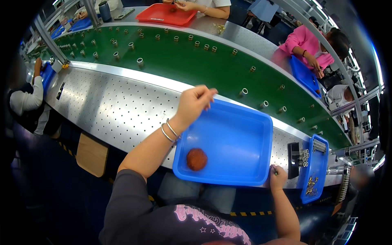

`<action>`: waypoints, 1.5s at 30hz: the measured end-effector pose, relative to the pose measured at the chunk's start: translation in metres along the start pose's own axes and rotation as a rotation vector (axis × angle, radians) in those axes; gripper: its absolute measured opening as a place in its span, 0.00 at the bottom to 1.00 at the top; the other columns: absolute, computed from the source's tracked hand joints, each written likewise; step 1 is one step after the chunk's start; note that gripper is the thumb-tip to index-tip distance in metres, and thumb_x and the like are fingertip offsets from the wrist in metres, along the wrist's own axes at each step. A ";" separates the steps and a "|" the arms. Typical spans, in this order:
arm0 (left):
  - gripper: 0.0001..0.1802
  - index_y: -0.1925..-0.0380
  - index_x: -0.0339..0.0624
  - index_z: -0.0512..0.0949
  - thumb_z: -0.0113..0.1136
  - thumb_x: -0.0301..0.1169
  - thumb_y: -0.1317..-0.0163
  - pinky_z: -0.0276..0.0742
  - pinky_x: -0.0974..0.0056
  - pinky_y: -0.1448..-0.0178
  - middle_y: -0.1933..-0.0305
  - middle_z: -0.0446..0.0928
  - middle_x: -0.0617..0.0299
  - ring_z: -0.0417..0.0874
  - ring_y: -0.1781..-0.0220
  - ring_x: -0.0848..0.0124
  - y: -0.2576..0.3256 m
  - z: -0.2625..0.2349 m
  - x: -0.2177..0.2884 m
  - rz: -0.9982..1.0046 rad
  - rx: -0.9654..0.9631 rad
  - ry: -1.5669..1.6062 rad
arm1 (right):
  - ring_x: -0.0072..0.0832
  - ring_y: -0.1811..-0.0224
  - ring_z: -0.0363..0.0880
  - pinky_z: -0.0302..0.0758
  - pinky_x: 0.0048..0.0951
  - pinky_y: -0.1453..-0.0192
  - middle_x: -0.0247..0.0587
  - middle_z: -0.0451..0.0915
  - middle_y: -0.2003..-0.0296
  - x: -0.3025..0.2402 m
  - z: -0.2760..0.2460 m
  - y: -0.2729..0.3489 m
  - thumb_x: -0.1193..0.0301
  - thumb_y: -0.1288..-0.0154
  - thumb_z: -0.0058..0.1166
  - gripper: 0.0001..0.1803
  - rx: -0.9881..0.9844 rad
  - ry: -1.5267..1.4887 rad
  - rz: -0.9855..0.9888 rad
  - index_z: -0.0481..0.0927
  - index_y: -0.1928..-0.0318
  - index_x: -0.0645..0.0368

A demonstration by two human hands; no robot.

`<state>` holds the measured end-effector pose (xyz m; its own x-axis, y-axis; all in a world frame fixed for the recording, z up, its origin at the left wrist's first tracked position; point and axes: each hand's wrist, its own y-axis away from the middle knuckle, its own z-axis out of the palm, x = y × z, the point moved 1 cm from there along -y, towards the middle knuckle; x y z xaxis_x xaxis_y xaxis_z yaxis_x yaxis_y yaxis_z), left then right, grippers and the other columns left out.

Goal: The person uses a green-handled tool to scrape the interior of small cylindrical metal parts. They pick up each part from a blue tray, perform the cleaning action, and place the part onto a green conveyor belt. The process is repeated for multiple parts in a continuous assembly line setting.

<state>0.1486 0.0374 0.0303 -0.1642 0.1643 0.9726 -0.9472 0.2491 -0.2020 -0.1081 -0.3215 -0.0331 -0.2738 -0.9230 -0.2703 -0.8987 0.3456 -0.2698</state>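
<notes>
Left hand: my left hand [195, 103] is raised over the far left corner of the blue tray [241, 134], fingertips pressed together in a pinch; whatever sits between them is too small for me to tell.
Right hand: my right hand [277, 176] rests at the tray's near right corner, on the bench edge, fingers curled around a small thin thing I cannot make out.
Bracelets: two thin metal bangles [169, 131] ring my left wrist.
Blue tray: it lies on the near edge of the perforated steel bench [110, 106], right in front of me.
Brown pad: a round rust-brown scouring pad [197, 159] lies in the tray's near left corner, well apart from both my hands.
Narrow tray: a slim blue tray [316, 171] at the bench's right end holds rows of small metal rings and some brassy bits.
Conveyor: a green belt [196, 65] runs along the bench's far edge, carrying scattered metal ring parts [243, 92].
Others: people work at a red tray [165, 14] and another blue tray [304, 75] on the far side.
</notes>
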 end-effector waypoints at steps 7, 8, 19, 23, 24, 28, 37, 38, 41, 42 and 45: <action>0.07 0.69 0.37 0.79 0.59 0.30 0.41 0.70 0.73 0.65 0.74 0.76 0.66 0.74 0.71 0.78 -0.096 -0.139 -0.026 0.320 0.401 -0.420 | 0.45 0.82 0.68 0.61 0.39 0.77 0.49 0.66 0.85 -0.001 -0.001 -0.002 0.68 0.42 0.55 0.18 0.044 0.017 -0.073 0.65 0.84 0.62; 0.06 0.67 0.40 0.79 0.60 0.30 0.43 0.73 0.69 0.61 0.68 0.78 0.61 0.77 0.68 0.72 -0.111 -0.179 -0.034 0.376 0.397 -0.566 | 0.45 0.82 0.68 0.61 0.39 0.77 0.49 0.66 0.85 -0.004 0.000 -0.002 0.68 0.42 0.55 0.18 0.043 0.004 -0.076 0.65 0.84 0.62; 0.22 0.46 0.44 0.72 0.51 0.30 0.43 0.66 0.55 0.37 0.43 0.70 0.43 0.69 0.40 0.50 -0.207 -0.304 -0.087 -0.031 0.409 -1.621 | 0.45 0.81 0.70 0.64 0.40 0.77 0.46 0.69 0.85 0.003 0.002 0.006 0.66 0.46 0.57 0.16 0.059 0.038 -0.058 0.69 0.84 0.58; 0.15 0.59 0.41 0.77 0.41 0.32 0.35 0.75 0.52 0.57 0.59 0.78 0.45 0.79 0.58 0.48 -0.223 -0.389 -0.105 0.108 0.250 -1.640 | 0.43 0.78 0.74 0.69 0.39 0.75 0.43 0.74 0.82 -0.005 0.002 -0.009 0.68 0.51 0.58 0.07 -0.046 -0.037 -0.026 0.78 0.81 0.54; 0.15 0.60 0.42 0.77 0.40 0.34 0.34 0.75 0.52 0.58 0.60 0.78 0.46 0.79 0.60 0.49 -0.227 -0.397 -0.107 0.142 0.310 -1.532 | 0.42 0.77 0.75 0.70 0.37 0.73 0.41 0.76 0.81 -0.011 -0.004 -0.013 0.68 0.53 0.57 0.04 -0.042 -0.129 -0.038 0.79 0.79 0.53; 0.14 0.57 0.34 0.76 0.44 0.24 0.39 0.73 0.55 0.52 0.58 0.78 0.46 0.79 0.56 0.54 -0.223 -0.410 -0.107 0.194 0.201 -1.434 | 0.39 0.75 0.77 0.72 0.37 0.71 0.38 0.77 0.79 0.000 -0.005 -0.012 0.66 0.51 0.56 0.05 0.041 -0.151 -0.041 0.78 0.77 0.51; 0.18 0.44 0.37 0.69 0.48 0.28 0.33 0.70 0.67 0.47 0.54 0.77 0.51 0.78 0.55 0.66 -0.209 -0.247 -0.053 0.119 0.056 -0.803 | 0.41 0.74 0.77 0.72 0.38 0.71 0.39 0.77 0.77 -0.002 -0.011 -0.004 0.64 0.47 0.55 0.10 0.037 -0.130 0.025 0.73 0.78 0.54; 0.18 0.44 0.36 0.69 0.48 0.28 0.33 0.70 0.68 0.48 0.54 0.76 0.54 0.77 0.55 0.69 -0.192 -0.220 -0.044 0.178 0.014 -0.695 | 0.41 0.74 0.77 0.72 0.38 0.71 0.39 0.78 0.77 -0.003 -0.012 -0.006 0.64 0.47 0.55 0.10 0.076 -0.176 0.023 0.73 0.77 0.54; 0.17 0.46 0.33 0.70 0.49 0.27 0.34 0.71 0.70 0.49 0.54 0.76 0.59 0.76 0.56 0.73 -0.111 -0.106 -0.005 0.147 -0.109 -0.330 | 0.40 0.70 0.78 0.73 0.36 0.68 0.39 0.80 0.73 -0.004 -0.009 -0.002 0.65 0.47 0.56 0.07 0.070 -0.307 0.163 0.77 0.71 0.53; 0.17 0.47 0.33 0.70 0.50 0.26 0.35 0.72 0.70 0.49 0.55 0.76 0.59 0.76 0.57 0.73 -0.083 -0.082 0.003 0.060 -0.141 -0.265 | 0.40 0.69 0.79 0.74 0.36 0.67 0.39 0.80 0.73 -0.008 -0.009 -0.005 0.65 0.48 0.56 0.07 0.111 -0.314 0.189 0.77 0.70 0.53; 0.15 0.50 0.33 0.72 0.51 0.21 0.38 0.74 0.69 0.52 0.57 0.76 0.58 0.78 0.60 0.73 -0.017 -0.018 0.027 -0.115 -0.390 -0.195 | 0.34 0.70 0.80 0.73 0.31 0.65 0.40 0.80 0.72 -0.011 -0.005 -0.011 0.65 0.45 0.56 0.09 0.224 -0.469 0.351 0.79 0.66 0.55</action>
<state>0.1652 0.0552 0.0583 -0.1479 -0.0587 0.9873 -0.7940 0.6022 -0.0831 -0.0971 -0.3161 -0.0228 -0.3148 -0.5932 -0.7409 -0.6747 0.6889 -0.2649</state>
